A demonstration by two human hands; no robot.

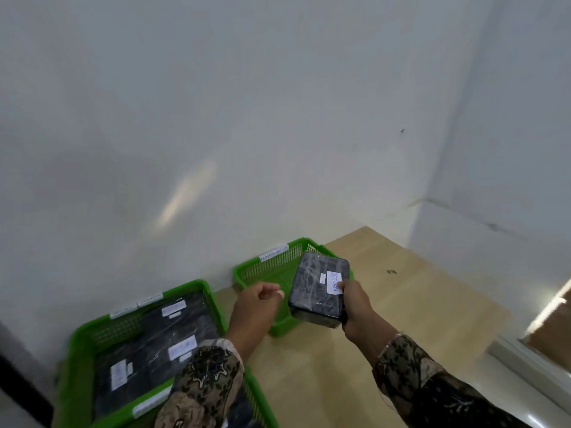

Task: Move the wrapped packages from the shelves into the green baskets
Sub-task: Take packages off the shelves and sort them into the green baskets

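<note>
At lower left we see a green basket (81, 335) filled with dark wrapped packages (173, 332). A smaller green basket (247, 274) sits at lower centre on the wooden floor (401, 304). Our right hand (355, 304) grips a labelled package (315, 288) above it; our left hand (256, 301) hangs loosely curled, holding nothing.

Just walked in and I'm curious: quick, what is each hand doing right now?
Left hand: holds nothing, fingers loosely curled, over the smaller green basket.
Right hand: grips a black wrapped package labelled RETURN.
</note>
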